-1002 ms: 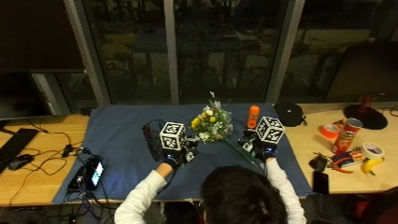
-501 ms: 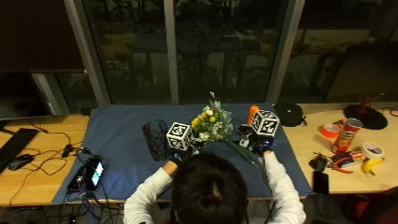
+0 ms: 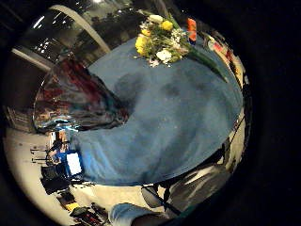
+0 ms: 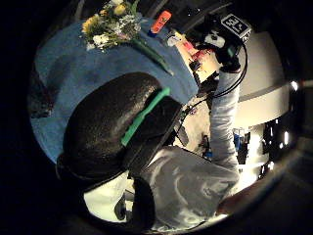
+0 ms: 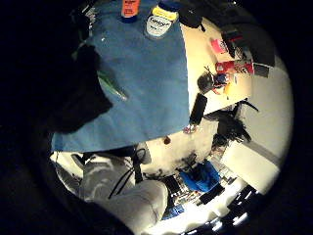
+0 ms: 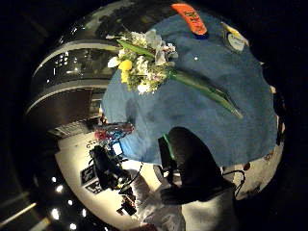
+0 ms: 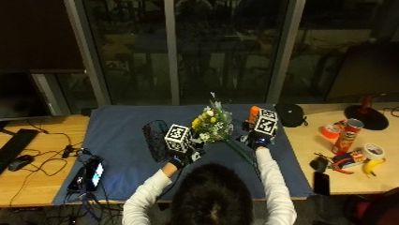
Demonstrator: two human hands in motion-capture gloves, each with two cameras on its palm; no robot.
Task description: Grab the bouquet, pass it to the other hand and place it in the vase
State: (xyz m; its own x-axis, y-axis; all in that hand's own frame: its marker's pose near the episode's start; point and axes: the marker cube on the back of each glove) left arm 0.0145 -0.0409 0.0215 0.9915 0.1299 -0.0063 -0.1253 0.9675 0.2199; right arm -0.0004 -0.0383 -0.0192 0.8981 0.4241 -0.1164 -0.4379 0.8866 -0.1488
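The bouquet (image 7: 210, 125) of yellow and white flowers lies on the blue cloth (image 7: 118, 136), its green stems (image 7: 240, 153) pointing toward the person. It also shows in the palm views as a bouquet (image 3: 160, 40) (image 6: 142, 67) lying flat, apart from both palms. A dark glass vase (image 7: 152, 139) (image 3: 70, 99) stands just left of it. My left hand (image 7: 180, 158) hovers between vase and stems. My right hand (image 7: 257, 140) hovers right of the stems. No curled fingers show in any palm view, and neither hand holds anything.
An orange bottle (image 7: 253, 112) and a white bottle (image 5: 159, 22) stand behind my right hand. A phone (image 7: 95, 172) lies at the cloth's left front corner. A black pouch (image 7: 290, 114), a can (image 7: 349, 136), tape and a banana (image 7: 371, 166) sit on the right.
Both hands have moved a little farther up the table toward the bouquet, the left one also rightward. The person's head has leaned in. The bouquet and vase have stayed put.
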